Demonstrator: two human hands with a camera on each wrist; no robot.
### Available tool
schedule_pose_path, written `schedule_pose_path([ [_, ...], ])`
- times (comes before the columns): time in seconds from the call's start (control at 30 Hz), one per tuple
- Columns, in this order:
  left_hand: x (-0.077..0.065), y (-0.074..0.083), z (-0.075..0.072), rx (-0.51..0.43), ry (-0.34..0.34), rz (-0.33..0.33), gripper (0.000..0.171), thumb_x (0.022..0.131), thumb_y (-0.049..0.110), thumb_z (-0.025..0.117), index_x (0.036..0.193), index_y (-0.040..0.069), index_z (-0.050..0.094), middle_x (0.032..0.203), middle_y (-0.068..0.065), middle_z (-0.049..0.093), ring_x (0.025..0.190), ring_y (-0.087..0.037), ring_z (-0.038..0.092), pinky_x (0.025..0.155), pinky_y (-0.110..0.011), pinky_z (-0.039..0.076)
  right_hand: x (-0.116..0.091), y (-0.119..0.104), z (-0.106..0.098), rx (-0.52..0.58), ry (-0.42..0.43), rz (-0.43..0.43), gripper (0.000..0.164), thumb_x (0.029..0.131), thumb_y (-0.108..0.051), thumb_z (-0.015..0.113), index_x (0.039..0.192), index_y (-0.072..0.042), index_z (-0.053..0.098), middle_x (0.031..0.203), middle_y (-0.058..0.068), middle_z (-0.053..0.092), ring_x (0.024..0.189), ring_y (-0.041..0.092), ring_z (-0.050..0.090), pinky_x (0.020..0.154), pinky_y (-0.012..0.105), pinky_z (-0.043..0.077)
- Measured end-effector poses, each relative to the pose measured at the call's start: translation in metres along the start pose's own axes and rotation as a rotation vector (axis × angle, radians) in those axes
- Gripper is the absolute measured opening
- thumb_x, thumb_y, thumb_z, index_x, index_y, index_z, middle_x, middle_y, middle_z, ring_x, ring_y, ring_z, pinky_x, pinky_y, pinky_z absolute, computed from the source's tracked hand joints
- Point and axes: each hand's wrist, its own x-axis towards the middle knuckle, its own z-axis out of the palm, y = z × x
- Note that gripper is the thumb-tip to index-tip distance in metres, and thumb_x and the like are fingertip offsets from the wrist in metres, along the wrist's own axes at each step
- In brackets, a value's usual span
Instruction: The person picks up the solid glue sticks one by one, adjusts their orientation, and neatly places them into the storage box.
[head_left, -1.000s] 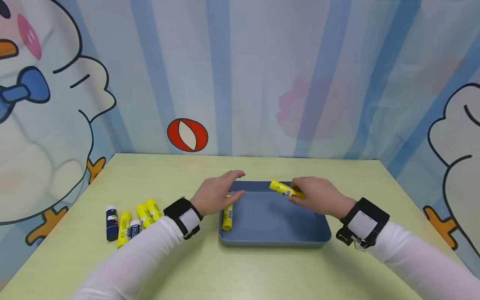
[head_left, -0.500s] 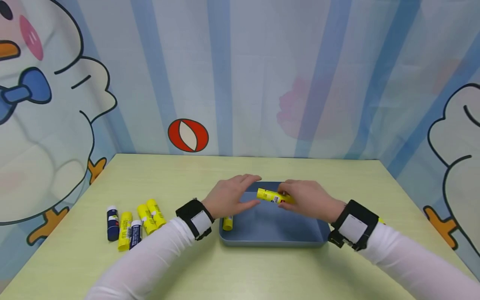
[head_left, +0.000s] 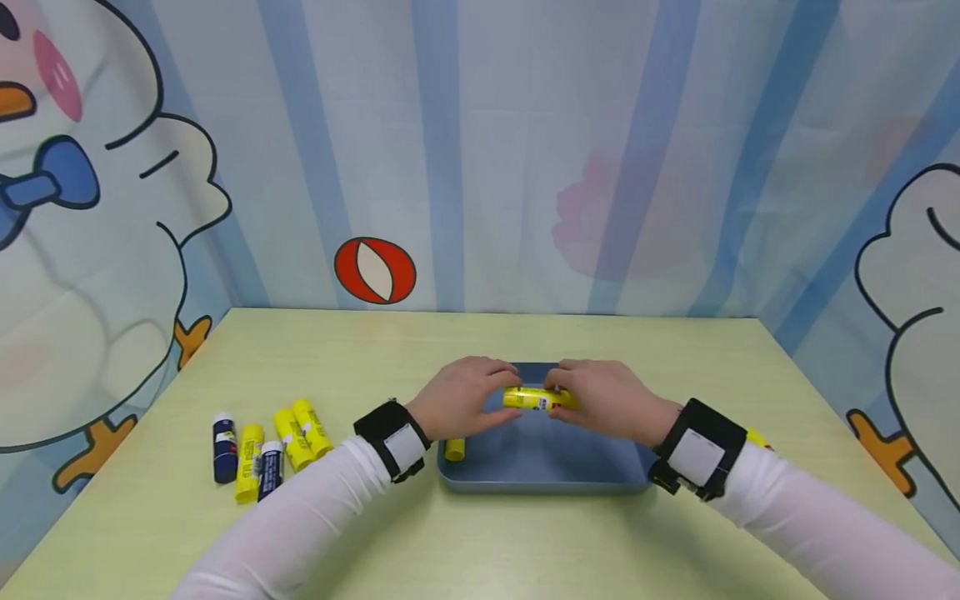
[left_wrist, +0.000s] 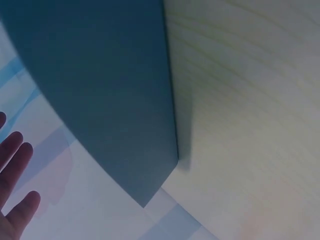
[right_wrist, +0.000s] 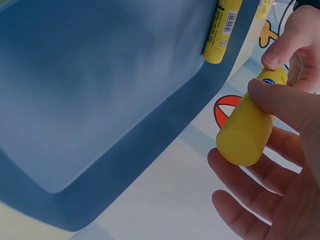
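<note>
A yellow glue stick (head_left: 536,398) lies nearly level above the blue-grey tray (head_left: 547,487), with a hand at each end. My right hand (head_left: 607,400) grips its right part, the thumb across the barrel and fingers beneath in the right wrist view. My left hand (head_left: 461,396) pinches the left end, its thumb (right_wrist: 272,59) right at that end. Only several spread fingertips (left_wrist: 17,160) of this hand show in the left wrist view. Inside the tray, along its left wall, rests another yellow glue stick (head_left: 454,450), partly hidden by my left hand.
Left of the tray on the table (head_left: 360,550) are several glue sticks: yellow ones (head_left: 250,462) and dark blue ones with white ends (head_left: 225,448). Some yellow (head_left: 759,437) shows from behind my right sleeve. A patterned curtain (head_left: 510,167) hangs behind the table.
My right hand has brought the glue stick leftward and turned it level. My left hand has moved right, from spread open to meeting the stick's left end.
</note>
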Motion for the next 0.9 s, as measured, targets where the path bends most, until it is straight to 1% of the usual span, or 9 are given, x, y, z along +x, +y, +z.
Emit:
schedule_pose_path([
  [0.13,-0.001,-0.001,0.000,0.000,0.006,0.014,0.035,0.082,0.041,0.061,0.106,0.016,0.062,0.106,0.003,0.059,0.098,-0.013,0.053,0.088,-0.028,0.041,0.001,-0.001,-0.001,-0.006,0.009,-0.002,0.030,0.074,-0.036,0.071,0.095,-0.015,0.064,0.082,-0.004,0.056,0.060,0.006,0.047,0.053,0.019,0.042],
  [0.2,-0.002,-0.001,0.000,-0.002,0.010,0.010,0.034,0.083,0.040,0.061,0.106,0.015,0.062,0.103,0.003,0.059,0.095,-0.012,0.053,0.084,-0.026,0.043,0.002,-0.001,-0.001,0.000,0.012,0.008,0.031,0.074,-0.036,0.071,0.094,-0.015,0.064,0.082,-0.005,0.056,0.060,0.006,0.047,0.053,0.019,0.042],
  [0.27,-0.002,0.000,0.000,-0.006,0.013,-0.005,0.034,0.083,0.039,0.060,0.106,0.014,0.062,0.097,0.003,0.059,0.087,-0.010,0.053,0.077,-0.024,0.045,0.004,-0.001,0.000,0.014,0.019,0.025,0.031,0.073,-0.036,0.072,0.094,-0.015,0.064,0.081,-0.005,0.055,0.061,0.006,0.047,0.053,0.019,0.042],
  [0.4,-0.004,0.001,0.000,-0.014,0.005,-0.081,0.035,0.084,0.040,0.059,0.105,0.012,0.063,0.090,0.004,0.059,0.075,-0.007,0.050,0.065,-0.020,0.045,0.007,0.002,0.003,0.071,0.046,0.097,0.035,0.073,-0.037,0.072,0.097,-0.013,0.062,0.083,-0.005,0.054,0.065,0.007,0.049,0.056,0.020,0.043],
  [0.5,-0.005,0.002,0.001,-0.029,0.002,-0.174,0.035,0.084,0.041,0.059,0.103,0.012,0.063,0.088,0.004,0.060,0.073,-0.007,0.050,0.061,-0.019,0.044,0.007,0.005,0.005,0.178,0.094,0.193,0.039,0.077,-0.037,0.069,0.105,-0.011,0.058,0.091,-0.003,0.055,0.073,0.010,0.052,0.061,0.025,0.046],
  [0.6,-0.005,0.003,-0.001,-0.067,0.016,-0.283,0.033,0.083,0.040,0.060,0.100,0.013,0.065,0.083,0.003,0.060,0.070,-0.007,0.049,0.058,-0.019,0.043,0.008,0.008,0.007,0.372,0.161,0.319,0.040,0.083,-0.035,0.063,0.111,-0.009,0.053,0.101,0.002,0.054,0.082,0.015,0.054,0.064,0.029,0.047],
  [0.7,-0.004,0.005,-0.003,-0.128,0.050,-0.384,0.031,0.083,0.040,0.060,0.097,0.013,0.067,0.078,0.004,0.060,0.067,-0.007,0.050,0.057,-0.019,0.042,0.010,0.010,0.009,0.628,0.215,0.438,0.042,0.088,-0.035,0.056,0.116,-0.005,0.050,0.108,0.008,0.054,0.089,0.020,0.056,0.067,0.032,0.048],
  [0.8,-0.002,0.010,-0.004,-0.201,0.090,-0.464,0.031,0.083,0.039,0.061,0.098,0.012,0.068,0.074,0.006,0.060,0.064,-0.006,0.051,0.055,-0.019,0.042,0.013,0.009,0.012,0.942,0.213,0.537,0.050,0.089,-0.040,0.050,0.121,-0.001,0.046,0.112,0.015,0.053,0.094,0.026,0.056,0.071,0.036,0.049],
  [0.9,0.000,0.015,-0.006,-0.287,0.123,-0.505,0.033,0.082,0.037,0.062,0.099,0.010,0.068,0.071,0.006,0.059,0.062,-0.007,0.050,0.053,-0.020,0.042,0.017,0.006,0.015,1.235,0.195,0.618,0.058,0.089,-0.045,0.047,0.124,0.001,0.043,0.118,0.021,0.050,0.098,0.028,0.056,0.078,0.040,0.048],
])
